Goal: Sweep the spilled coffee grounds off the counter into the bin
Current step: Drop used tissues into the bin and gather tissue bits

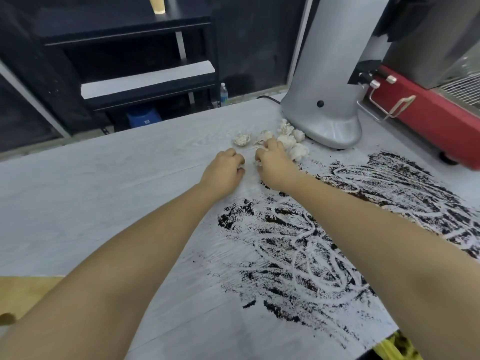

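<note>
Dark coffee grounds (298,245) lie smeared in streaks over the right half of the pale counter (104,203). Several crumpled white paper balls (287,140) sit at the foot of the grinder. My right hand (272,165) rests on the counter with fingers curled round a white paper ball. My left hand (224,170) sits just left of it, fingers curled; a bit of white paper shows at its fingertips. A yellow bin liner (397,346) with grounds on it peeks out below the counter's near right edge.
A tall silver grinder (330,81) stands at the back right, with a red machine (428,113) beside it. Beyond the counter are dark shelves (145,81), a plastic bottle (224,93) and a blue object (142,118). A yellowish surface (23,292) shows at the near left.
</note>
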`<action>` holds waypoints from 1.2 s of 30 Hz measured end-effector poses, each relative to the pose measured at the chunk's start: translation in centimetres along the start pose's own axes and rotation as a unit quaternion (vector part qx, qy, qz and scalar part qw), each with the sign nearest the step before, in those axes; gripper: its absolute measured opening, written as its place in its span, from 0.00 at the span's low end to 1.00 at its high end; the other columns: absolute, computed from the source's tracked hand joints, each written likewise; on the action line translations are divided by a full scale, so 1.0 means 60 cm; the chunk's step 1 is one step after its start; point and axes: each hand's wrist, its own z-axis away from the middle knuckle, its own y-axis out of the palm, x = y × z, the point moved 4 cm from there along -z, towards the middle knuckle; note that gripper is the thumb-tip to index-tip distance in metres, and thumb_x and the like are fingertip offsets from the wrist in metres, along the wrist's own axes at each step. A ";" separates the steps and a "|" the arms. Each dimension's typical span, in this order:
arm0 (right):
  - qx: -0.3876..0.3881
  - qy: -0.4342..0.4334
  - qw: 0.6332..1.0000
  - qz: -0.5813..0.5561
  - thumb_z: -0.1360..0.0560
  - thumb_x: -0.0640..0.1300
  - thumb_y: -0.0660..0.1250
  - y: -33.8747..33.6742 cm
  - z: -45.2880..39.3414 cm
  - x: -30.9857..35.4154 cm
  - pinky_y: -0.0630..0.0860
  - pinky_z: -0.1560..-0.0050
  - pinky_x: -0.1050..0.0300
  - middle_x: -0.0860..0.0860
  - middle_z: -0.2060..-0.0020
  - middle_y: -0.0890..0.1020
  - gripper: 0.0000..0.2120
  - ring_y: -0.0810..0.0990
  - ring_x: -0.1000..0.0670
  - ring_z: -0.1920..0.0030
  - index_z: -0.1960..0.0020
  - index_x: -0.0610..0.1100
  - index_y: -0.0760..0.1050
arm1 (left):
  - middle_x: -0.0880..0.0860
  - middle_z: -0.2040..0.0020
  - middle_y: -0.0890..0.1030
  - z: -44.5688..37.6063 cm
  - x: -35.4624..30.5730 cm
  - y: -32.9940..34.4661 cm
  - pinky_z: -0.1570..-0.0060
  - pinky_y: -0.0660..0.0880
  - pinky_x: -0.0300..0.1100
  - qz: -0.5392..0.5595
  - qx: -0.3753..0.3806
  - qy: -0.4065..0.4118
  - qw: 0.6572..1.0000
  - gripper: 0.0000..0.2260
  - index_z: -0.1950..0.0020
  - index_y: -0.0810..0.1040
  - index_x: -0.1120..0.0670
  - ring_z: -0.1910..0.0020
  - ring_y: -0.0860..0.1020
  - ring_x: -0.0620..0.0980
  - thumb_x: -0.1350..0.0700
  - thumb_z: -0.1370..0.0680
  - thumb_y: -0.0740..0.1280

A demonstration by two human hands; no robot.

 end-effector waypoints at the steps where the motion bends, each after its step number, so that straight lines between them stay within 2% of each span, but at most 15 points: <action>1: 0.005 0.002 1.000 0.014 0.25 0.36 0.64 -0.002 0.004 0.001 0.71 0.43 0.46 0.39 0.40 0.71 0.11 0.66 0.39 0.38 0.44 0.40 0.74 | 0.55 0.44 0.77 0.003 -0.002 0.000 0.45 0.74 0.49 0.001 0.001 0.003 1.000 0.11 0.40 0.78 0.57 0.45 0.74 0.54 0.57 0.21 0.65; 4: -0.009 -0.008 0.999 0.036 0.24 0.39 0.64 -0.011 0.023 0.001 0.71 0.45 0.47 0.43 0.47 0.77 0.09 0.69 0.40 0.42 0.44 0.44 0.76 | 0.55 0.45 0.77 0.015 -0.006 -0.005 0.47 0.74 0.48 -0.001 0.012 0.003 1.000 0.11 0.41 0.79 0.58 0.46 0.74 0.55 0.61 0.21 0.64; 8: -0.022 0.002 0.998 -0.056 0.26 0.37 0.66 -0.016 0.075 0.002 0.75 0.55 0.52 0.46 0.51 0.78 0.08 0.75 0.43 0.50 0.49 0.45 0.79 | 0.56 0.46 0.78 0.043 -0.019 -0.014 0.50 0.74 0.44 0.022 0.040 -0.015 0.999 0.11 0.42 0.79 0.59 0.49 0.76 0.54 0.61 0.23 0.63; 11: -0.049 0.032 0.988 -0.141 0.26 0.38 0.68 -0.031 0.130 -0.007 0.76 0.51 0.53 0.47 0.52 0.79 0.07 0.76 0.46 0.51 0.50 0.44 0.81 | 0.54 0.48 0.80 0.073 -0.054 -0.024 0.53 0.74 0.43 0.071 0.050 -0.011 0.996 0.12 0.42 0.80 0.59 0.52 0.78 0.51 0.61 0.24 0.64; 16: -0.106 0.114 0.961 -0.228 0.27 0.40 0.72 -0.066 0.272 -0.054 0.76 0.43 0.54 0.49 0.52 0.82 0.06 0.78 0.51 0.51 0.50 0.45 0.83 | 0.49 0.60 0.80 0.113 -0.153 -0.023 0.65 0.73 0.38 0.174 0.065 0.010 0.983 0.09 0.48 0.83 0.54 0.67 0.76 0.44 0.63 0.24 0.66; 19: -0.114 0.174 0.945 -0.253 0.27 0.40 0.73 -0.086 0.382 -0.094 0.75 0.47 0.61 0.49 0.52 0.82 0.06 0.78 0.54 0.54 0.50 0.44 0.83 | 0.50 0.62 0.80 0.134 -0.244 -0.001 0.71 0.74 0.36 0.226 0.110 0.047 0.967 0.07 0.50 0.82 0.54 0.72 0.74 0.39 0.63 0.23 0.68; 21: -0.123 0.231 0.925 -0.274 0.28 0.39 0.73 -0.099 0.461 -0.125 0.75 0.52 0.66 0.49 0.53 0.83 0.06 0.78 0.57 0.57 0.51 0.44 0.84 | 0.48 0.65 0.79 0.149 -0.310 0.023 0.76 0.71 0.34 0.243 0.136 0.079 0.957 0.07 0.49 0.83 0.54 0.76 0.71 0.40 0.62 0.23 0.68; 23: -0.145 0.288 0.905 -0.277 0.28 0.40 0.74 -0.109 0.544 -0.157 0.75 0.50 0.63 0.50 0.53 0.83 0.06 0.78 0.56 0.54 0.51 0.44 0.84 | 0.46 0.64 0.79 0.166 -0.380 0.048 0.76 0.68 0.33 0.249 0.164 0.125 0.946 0.07 0.48 0.83 0.52 0.76 0.70 0.41 0.60 0.23 0.68; 25: -0.175 0.349 0.877 -0.281 0.29 0.41 0.75 -0.114 0.629 -0.188 0.76 0.49 0.60 0.51 0.54 0.84 0.05 0.79 0.54 0.53 0.53 0.45 0.85 | 0.45 0.63 0.80 0.188 -0.451 0.072 0.74 0.70 0.34 0.254 0.193 0.177 0.931 0.07 0.48 0.83 0.51 0.74 0.72 0.42 0.59 0.23 0.69; 30: -0.262 0.501 0.780 -0.268 0.30 0.47 0.76 -0.097 0.832 -0.244 0.77 0.61 0.57 0.52 0.66 0.84 0.05 0.81 0.51 0.64 0.57 0.47 0.85 | 0.48 0.60 0.82 0.255 -0.601 0.147 0.63 0.77 0.39 0.289 0.254 0.245 0.890 0.04 0.53 0.84 0.51 0.63 0.79 0.45 0.58 0.26 0.72; 33: -0.248 0.559 0.747 -0.261 0.29 0.50 0.75 -0.062 0.917 -0.258 0.77 0.59 0.58 0.56 0.69 0.82 0.06 0.81 0.57 0.64 0.58 0.47 0.85 | 0.42 0.61 0.80 0.296 -0.656 0.222 0.64 0.74 0.34 0.294 0.306 0.221 0.878 0.05 0.51 0.85 0.50 0.63 0.79 0.39 0.56 0.26 0.73; 36: -0.198 0.633 0.695 -0.277 0.30 0.48 0.73 -0.009 0.984 -0.274 0.77 0.56 0.59 0.54 0.67 0.82 0.04 0.82 0.54 0.61 0.60 0.48 0.83 | 0.39 0.59 0.79 0.345 -0.698 0.296 0.63 0.72 0.31 0.275 0.336 0.235 0.870 0.05 0.51 0.84 0.50 0.59 0.78 0.37 0.56 0.26 0.73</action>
